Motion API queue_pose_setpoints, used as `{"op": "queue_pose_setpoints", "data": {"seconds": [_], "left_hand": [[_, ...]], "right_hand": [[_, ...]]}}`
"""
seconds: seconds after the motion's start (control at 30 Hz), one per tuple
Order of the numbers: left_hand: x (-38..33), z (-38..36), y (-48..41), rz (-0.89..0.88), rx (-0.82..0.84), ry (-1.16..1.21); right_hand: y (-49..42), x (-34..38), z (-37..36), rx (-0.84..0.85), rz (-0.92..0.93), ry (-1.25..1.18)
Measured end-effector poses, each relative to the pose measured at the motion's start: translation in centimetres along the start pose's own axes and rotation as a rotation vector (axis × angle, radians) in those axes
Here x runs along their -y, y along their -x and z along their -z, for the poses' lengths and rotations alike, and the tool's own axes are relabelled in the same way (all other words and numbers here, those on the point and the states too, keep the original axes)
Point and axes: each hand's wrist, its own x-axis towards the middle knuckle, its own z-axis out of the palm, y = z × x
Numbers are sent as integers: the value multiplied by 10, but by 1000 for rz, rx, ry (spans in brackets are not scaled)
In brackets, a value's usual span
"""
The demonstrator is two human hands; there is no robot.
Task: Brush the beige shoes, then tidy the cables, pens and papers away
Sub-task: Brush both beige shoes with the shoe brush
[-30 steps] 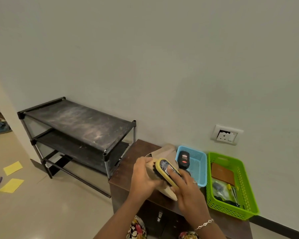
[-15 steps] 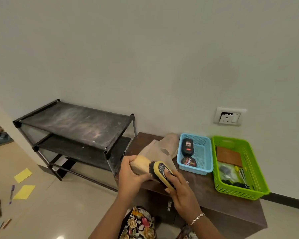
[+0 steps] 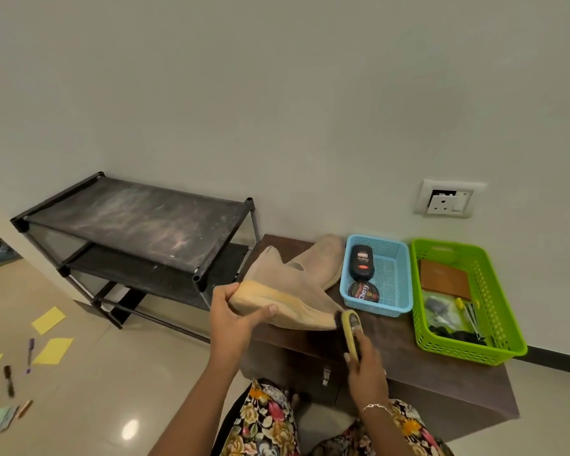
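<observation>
My left hand (image 3: 234,319) grips a beige shoe (image 3: 287,291) by its heel end, sole turned toward me, over the dark wooden cabinet (image 3: 408,350). My right hand (image 3: 364,366) holds a yellow-backed shoe brush (image 3: 350,330), its black bristles against the shoe's toe. A second beige shoe (image 3: 323,258) lies behind it on the cabinet. On the floor at the left lie yellow papers (image 3: 48,320) and pens (image 3: 30,353).
A blue basket (image 3: 399,274) with shoe polish and a green basket (image 3: 494,297) with small items stand on the cabinet at the right. A black two-tier shoe rack (image 3: 135,218) stands to the left against the wall. A wall socket (image 3: 448,200) is above the baskets.
The brush has slid from the middle of the sole to the shoe's toe end. The view has tilted down and left, showing more floor.
</observation>
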Motion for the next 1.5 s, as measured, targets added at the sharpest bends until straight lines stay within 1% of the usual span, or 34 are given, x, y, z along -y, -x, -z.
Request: {"op": "queue_pose_setpoints", "data": {"seconds": [0.07,0.1,0.13,0.23,0.27,0.3,0.43,0.53,0.63,0.67,0.73,0.83,0.87,0.93,1.0,1.07,1.17,1.3,1.37,1.5], "left_hand": [[1,0,-1,-1,-4,0],[1,0,-1,2,-7,5],[1,0,-2,8,-11,13],[0,1,-7,35,-9,44],[0,2,-7,44,-11,49],[0,3,-6,52,-15,55],[2,8,-4,65,-16,73],[5,8,-6,78,4,57],[2,10,-5,77,-17,79],[2,13,-6,91,-39,109],[4,21,-9,141,-86,213],[5,33,-9,252,-100,406],[5,35,-7,290,-94,456],[7,36,-1,348,-69,530],[9,32,5,394,-15,597],[11,24,11,435,43,638],[9,10,19,477,106,675],[8,-6,19,464,154,576],[7,-14,15,467,157,549],[9,-31,11,510,123,523]], "right_hand": [[-2,6,0,-38,-148,-108],[2,15,-1,-57,-157,-144],[8,27,-5,-65,-111,-163],[37,65,-21,10,199,-184],[42,69,-24,34,247,-169],[39,65,-24,41,247,-140],[2,22,-4,32,-43,-99],[-17,-2,5,70,-206,-193],[-30,-9,9,146,-303,-288],[-31,-8,12,171,-370,-346],[-29,-3,24,181,-546,-552],[-22,0,46,114,-706,-1052],[-19,4,52,90,-706,-1218],[-10,15,66,59,-609,-1448],[-5,27,79,61,-500,-1586],[-4,34,94,61,-428,-1666],[1,49,120,26,-326,-1731],[12,74,149,7,-219,-1811],[17,83,160,-16,-215,-1800],[19,87,166,7,-112,-1724]]}}
